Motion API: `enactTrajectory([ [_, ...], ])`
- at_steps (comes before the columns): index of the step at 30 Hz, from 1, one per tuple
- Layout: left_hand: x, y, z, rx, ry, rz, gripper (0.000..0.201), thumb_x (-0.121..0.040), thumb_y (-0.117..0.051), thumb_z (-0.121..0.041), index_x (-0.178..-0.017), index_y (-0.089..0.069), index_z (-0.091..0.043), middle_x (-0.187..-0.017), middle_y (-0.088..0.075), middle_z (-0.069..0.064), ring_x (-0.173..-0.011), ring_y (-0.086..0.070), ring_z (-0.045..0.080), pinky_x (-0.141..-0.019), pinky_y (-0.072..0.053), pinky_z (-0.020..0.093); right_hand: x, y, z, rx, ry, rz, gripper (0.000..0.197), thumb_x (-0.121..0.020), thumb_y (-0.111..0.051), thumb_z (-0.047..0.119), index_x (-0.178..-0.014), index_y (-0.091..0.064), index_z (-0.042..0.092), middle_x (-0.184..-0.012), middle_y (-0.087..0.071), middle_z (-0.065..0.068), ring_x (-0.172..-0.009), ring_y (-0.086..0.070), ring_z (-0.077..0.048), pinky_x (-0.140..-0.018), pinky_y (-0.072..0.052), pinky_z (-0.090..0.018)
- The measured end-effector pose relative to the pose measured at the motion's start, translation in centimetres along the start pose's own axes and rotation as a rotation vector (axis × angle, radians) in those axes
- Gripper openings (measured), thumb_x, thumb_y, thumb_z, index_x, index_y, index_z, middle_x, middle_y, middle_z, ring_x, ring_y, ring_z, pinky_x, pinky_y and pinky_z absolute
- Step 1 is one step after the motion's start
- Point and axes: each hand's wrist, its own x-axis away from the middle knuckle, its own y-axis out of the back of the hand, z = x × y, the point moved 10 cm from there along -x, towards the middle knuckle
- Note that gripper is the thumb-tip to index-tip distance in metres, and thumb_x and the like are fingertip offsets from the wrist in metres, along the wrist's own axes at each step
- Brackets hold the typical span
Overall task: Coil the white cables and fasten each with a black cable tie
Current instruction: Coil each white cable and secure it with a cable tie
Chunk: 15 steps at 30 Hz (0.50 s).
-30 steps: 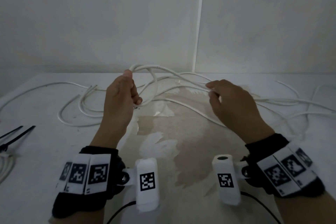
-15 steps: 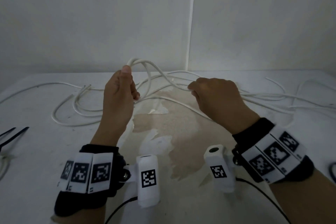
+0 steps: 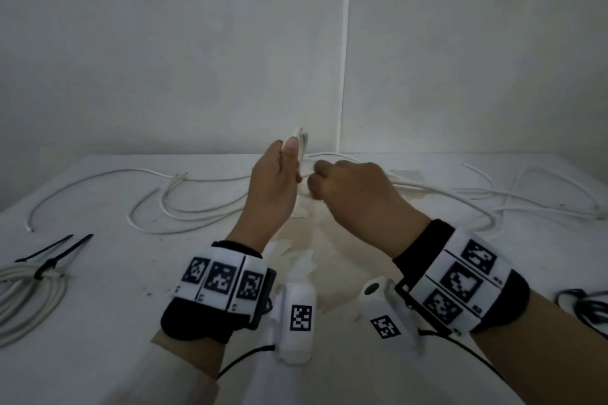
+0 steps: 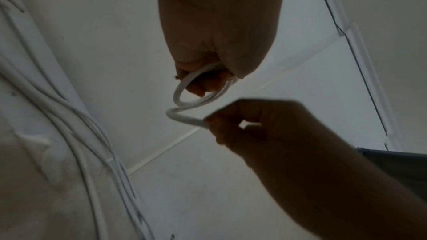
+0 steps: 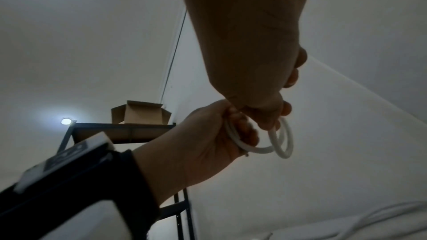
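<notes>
Left hand (image 3: 273, 187) grips the cable (image 4: 198, 101) loops; right hand (image 3: 348, 194) pinches the next turn just beside those fingers: lay it flat, same size

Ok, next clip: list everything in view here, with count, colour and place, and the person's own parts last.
held cable: one, white, small loops between both hands
loose cables: several, white, across the table's far half; exact count unclear
tied coil: one, white, table's left edge
cable ties: black, by the coil; one binds it, at least one lies loose
dark cord: one, table's right edge
table: one, white, worn patch in the middle
box: one, brown cardboard, atop a dark shelf
lamp: one, lit, on the ceiling
wristbands: two, black with markers
left hand: grips the loops
right hand: pinches the cable
</notes>
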Motion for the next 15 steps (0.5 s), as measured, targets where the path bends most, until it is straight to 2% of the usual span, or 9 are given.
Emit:
enactTrajectory([
  [2, 0.5, -0.8, -0.2, 0.009, 0.017, 0.063, 0.038, -0.101, -0.032, -0.026, -0.064, -0.037, -0.018, -0.059, -0.040, -0.004, -0.048, -0.042, 0.000, -0.049, -0.033, 0.012, -0.1, 0.7, 1.2, 0.011, 0.068, -0.023, 0.007, -0.070, -0.060, 0.001, -0.069, -0.064, 0.007, -0.059, -0.060, -0.004, -0.043, -0.056, -0.022, -0.042, -0.019, -0.016],
  [3, 0.7, -1.0, -0.1, 0.034, 0.033, 0.084, 0.039, -0.101, -0.032, -0.027, -0.064, -0.037, -0.017, -0.059, -0.040, -0.004, -0.047, -0.042, -0.001, -0.049, -0.033, 0.011, -0.3, 0.6, 1.4, 0.011, 0.085, 0.037, 0.006, -0.075, -0.063, 0.003, -0.080, -0.064, 0.006, -0.069, -0.064, -0.005, -0.055, -0.061, -0.023, -0.044, -0.025, -0.021],
  [5, 0.9, -1.2, 0.1, 0.074, 0.065, 0.114, 0.040, -0.101, -0.031, -0.029, -0.063, -0.038, -0.017, -0.061, -0.043, -0.002, -0.053, -0.042, 0.003, -0.055, -0.035, 0.017, -0.2, -0.4, 0.9, -0.015, 0.068, 0.199, 0.014, -0.092, -0.051, 0.012, -0.104, -0.056, 0.007, -0.095, -0.065, -0.006, -0.082, -0.063, -0.026, -0.057, -0.031, -0.029],
  [6, 1.0, -1.3, 0.3, 0.084, 0.078, 0.126, 0.041, -0.101, -0.030, -0.030, -0.063, -0.039, -0.017, -0.062, -0.044, 0.000, -0.056, -0.043, 0.008, -0.058, -0.035, 0.021, -0.1, -0.4, 0.6, -0.021, 0.060, 0.209, 0.016, -0.096, -0.045, 0.016, -0.109, -0.051, 0.008, -0.102, -0.063, -0.004, -0.088, -0.062, -0.025, -0.060, -0.031, -0.030],
  [8, 1.3, -1.5, 0.4, 0.090, 0.095, 0.145, 0.041, -0.101, -0.030, -0.031, -0.065, -0.042, -0.017, -0.063, -0.047, 0.002, -0.060, -0.045, 0.014, -0.061, -0.038, 0.026, 0.2, -0.3, 0.4, -0.024, 0.050, 0.202, 0.019, -0.097, -0.043, 0.016, -0.115, -0.046, 0.010, -0.107, -0.062, -0.002, -0.091, -0.061, -0.024, -0.063, -0.033, -0.029],
  [10, 1.8, -2.0, 0.5, 0.073, 0.105, 0.182, 0.040, -0.101, -0.030, -0.030, -0.068, -0.047, -0.015, -0.064, -0.051, 0.003, -0.059, -0.048, 0.014, -0.062, -0.040, 0.028, 0.3, -0.3, 0.1, -0.051, 0.035, 0.184, 0.028, -0.096, -0.045, 0.014, -0.123, -0.042, 0.008, -0.108, -0.062, -0.005, -0.091, -0.061, -0.027, -0.064, -0.035, -0.030],
  [11, 2.1, -2.3, 0.7, 0.051, 0.111, 0.206, 0.039, -0.101, -0.030, -0.027, -0.069, -0.048, -0.014, -0.062, -0.052, 0.001, -0.056, -0.049, 0.012, -0.061, -0.041, 0.027, 0.5, -0.3, 0.2, -0.072, 0.035, 0.187, 0.027, -0.095, -0.046, 0.013, -0.121, -0.042, 0.008, -0.107, -0.061, -0.006, -0.090, -0.061, -0.028, -0.064, -0.034, -0.030],
  [14, 3.2, -3.5, 1.2, 0.042, 0.146, 0.293, 0.032, -0.095, -0.030, -0.008, -0.072, -0.050, -0.015, -0.054, -0.049, -0.008, -0.046, -0.044, 0.003, -0.057, -0.039, 0.027, 1.0, 0.3, 0.1, -0.140, 0.035, 0.171, 0.009, -0.092, -0.048, 0.015, -0.099, -0.042, 0.012, -0.101, -0.061, -0.007, -0.083, -0.057, -0.025, -0.063, -0.029, -0.029],
  [15, 3.6, -3.9, 1.1, 0.046, 0.145, 0.321, 0.033, -0.093, -0.028, -0.005, -0.072, -0.050, -0.018, -0.052, -0.046, -0.010, -0.045, -0.040, 0.002, -0.055, -0.037, 0.026, 1.1, 0.5, 0.2, -0.146, 0.034, 0.162, 0.012, -0.092, -0.048, 0.018, -0.101, -0.043, 0.012, -0.102, -0.061, -0.006, -0.084, -0.057, -0.026, -0.064, -0.029, -0.029],
])
